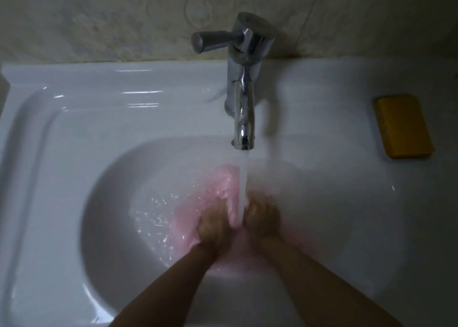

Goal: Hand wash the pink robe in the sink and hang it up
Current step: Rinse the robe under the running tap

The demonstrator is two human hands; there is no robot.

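Note:
The pink robe (220, 183) lies bunched and wet in the bowl of the white sink (111, 203), under the running water stream (243, 185). My left hand (214, 224) grips a fold of the robe just left of the stream. Just right of the stream, my right hand (262, 217) grips the fabric too. Both hands sit close together with curled fingers, blurred by motion. Much of the robe is hidden beneath my hands and forearms.
A chrome tap (244, 84) with its lever pointing left stands at the back of the sink. A yellow bar of soap (402, 126) lies on the sink ledge at the right. A patterned tiled wall (99, 17) rises behind.

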